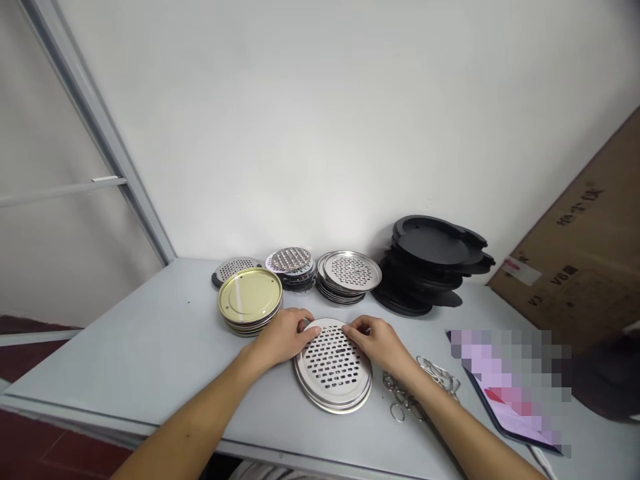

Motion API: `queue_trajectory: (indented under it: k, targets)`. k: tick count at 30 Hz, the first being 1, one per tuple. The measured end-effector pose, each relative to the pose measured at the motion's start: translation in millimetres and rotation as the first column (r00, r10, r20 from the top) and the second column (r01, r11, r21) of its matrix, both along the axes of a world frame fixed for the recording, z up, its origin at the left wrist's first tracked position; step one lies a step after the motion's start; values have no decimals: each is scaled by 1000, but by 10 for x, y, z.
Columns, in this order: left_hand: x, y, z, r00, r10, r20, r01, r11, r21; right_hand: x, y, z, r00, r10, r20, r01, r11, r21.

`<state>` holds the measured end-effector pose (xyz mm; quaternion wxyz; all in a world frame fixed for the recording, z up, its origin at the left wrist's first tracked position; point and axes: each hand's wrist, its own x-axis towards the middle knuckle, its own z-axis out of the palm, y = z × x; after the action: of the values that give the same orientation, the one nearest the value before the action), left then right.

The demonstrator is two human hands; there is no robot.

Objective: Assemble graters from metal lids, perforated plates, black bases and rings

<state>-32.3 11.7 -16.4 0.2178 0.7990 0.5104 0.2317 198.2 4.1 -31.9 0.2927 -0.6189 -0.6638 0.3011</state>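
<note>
A round silver metal disc with rows of slots [333, 363] lies face up near the front of the table, on top of one or more similar-sized metal rounds whose rims show below it. My left hand [289, 332] grips its upper left edge, thumb on top and fingers curled at the rim. On the upper right edge, my right hand [376, 340] pinches the same disc with thumb and fingers. Just beyond my left hand stands a stack of gold-coloured round lids [251, 297]. Several metal rings [397, 412] lie beside my right forearm, which partly covers them.
Along the wall stand a grey perforated disc [239, 268], a pile of grater discs [291, 261], a stack of slotted metal discs [353, 272] and stacked black round trays [433, 243]. At right are a phone-like device with a lit screen [520, 420] and a cardboard box [575, 247].
</note>
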Motion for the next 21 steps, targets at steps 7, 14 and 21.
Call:
queue_trajectory:
  k: [7, 14, 21]
  targets:
    - [6, -6, -9, 1000, -3, -1, 3, 1000, -7, 46, -2, -23, 997, 72, 28, -71, 997, -3]
    - [10, -20, -28, 1000, -16, -3, 16, 1000, -17, 126, -71, 85, 989, 122, 84, -122, 993, -1]
    - [13, -14, -31, 1000, -15, -10, 15, 1000, -19, 174, -76, 32, 990, 132, -45, -137, 982, -126]
